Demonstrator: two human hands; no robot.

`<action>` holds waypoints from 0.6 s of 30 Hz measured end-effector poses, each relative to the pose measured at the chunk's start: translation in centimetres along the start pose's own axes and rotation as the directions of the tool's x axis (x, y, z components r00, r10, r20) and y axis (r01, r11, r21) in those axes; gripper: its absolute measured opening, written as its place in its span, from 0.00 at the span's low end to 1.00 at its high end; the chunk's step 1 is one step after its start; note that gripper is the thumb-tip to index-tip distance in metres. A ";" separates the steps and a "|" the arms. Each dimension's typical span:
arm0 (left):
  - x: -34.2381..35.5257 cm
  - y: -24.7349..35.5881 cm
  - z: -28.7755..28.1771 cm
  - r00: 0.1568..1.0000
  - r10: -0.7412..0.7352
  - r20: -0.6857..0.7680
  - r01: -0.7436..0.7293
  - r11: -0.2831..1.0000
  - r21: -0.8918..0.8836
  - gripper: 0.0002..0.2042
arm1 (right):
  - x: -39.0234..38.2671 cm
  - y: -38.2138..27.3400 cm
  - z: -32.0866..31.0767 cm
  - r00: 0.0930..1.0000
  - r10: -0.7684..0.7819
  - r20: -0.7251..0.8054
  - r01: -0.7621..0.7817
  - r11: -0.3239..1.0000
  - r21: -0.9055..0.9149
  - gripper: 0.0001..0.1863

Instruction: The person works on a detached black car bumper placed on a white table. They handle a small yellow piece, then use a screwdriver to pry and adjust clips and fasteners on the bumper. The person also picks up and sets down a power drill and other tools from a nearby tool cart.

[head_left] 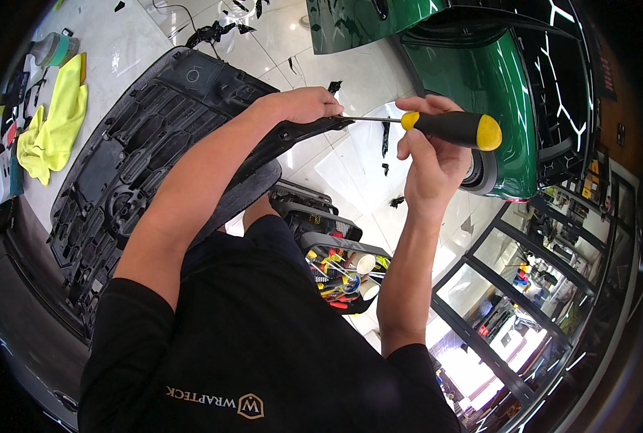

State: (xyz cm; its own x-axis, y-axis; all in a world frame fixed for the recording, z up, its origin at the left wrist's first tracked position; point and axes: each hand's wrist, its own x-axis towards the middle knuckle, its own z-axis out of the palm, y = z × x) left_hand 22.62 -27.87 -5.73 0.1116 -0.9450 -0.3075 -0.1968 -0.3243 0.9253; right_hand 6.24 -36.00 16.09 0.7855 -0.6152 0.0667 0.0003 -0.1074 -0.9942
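Observation:
My right hand (437, 155) is wrapped around the black-and-yellow handle of a screwdriver (447, 128), fingers curled over it and thumb below. Its thin metal shaft points left, level, and the tip meets the narrow end of a black car door panel (166, 119). The panel lies with its ribbed back side up, a round speaker-like opening near its middle. At that same narrow end, my left hand (310, 106) grips the panel's edge, fingertips beside the screwdriver's tip. Exactly what the tip touches is too small to make out.
A pale table (108, 43) under the panel carries a yellow-green cloth (54, 130) and a roll of tape (56, 50). By my legs stands an open tool bag (339, 249) full of hand tools. A green car (473, 94) is beyond, black scraps (217, 32) on the floor, glazed frames (530, 289) rightward.

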 end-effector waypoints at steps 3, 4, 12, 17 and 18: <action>0.1 -0.1 0.1 1.000 0.003 0.003 -0.003 1.000 -0.010 0.19 | 0.0 -0.4 -0.3 0.998 0.055 0.029 -0.055 0.998 -0.006 0.17; 0.1 -0.2 0.1 1.000 0.004 -0.001 -0.004 1.000 -0.015 0.19 | 0.0 -0.4 -0.3 0.999 0.029 0.017 -0.028 0.999 -0.041 0.16; 0.2 -0.5 0.1 1.000 0.021 -0.007 -0.021 1.000 -0.011 0.20 | 0.2 0.8 0.6 0.962 -0.262 -0.074 0.223 0.914 -0.339 0.24; 0.3 -0.6 0.1 1.000 0.020 -0.009 -0.020 1.000 0.010 0.19 | 0.1 -1.0 0.3 0.993 -0.079 -0.083 0.049 0.951 -0.307 0.28; 0.3 -0.6 0.1 1.000 0.020 -0.004 -0.020 1.000 -0.005 0.19 | -0.1 -1.6 0.2 0.996 -0.019 -0.085 -0.006 0.960 -0.279 0.28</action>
State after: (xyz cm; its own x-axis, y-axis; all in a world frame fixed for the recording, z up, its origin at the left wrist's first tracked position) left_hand 22.65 -27.95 -6.38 0.1112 -0.9512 -0.2877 -0.1946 -0.3047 0.9324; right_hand 6.24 -35.64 17.70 0.7298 -0.6774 0.0921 -0.1768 -0.3172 -0.9317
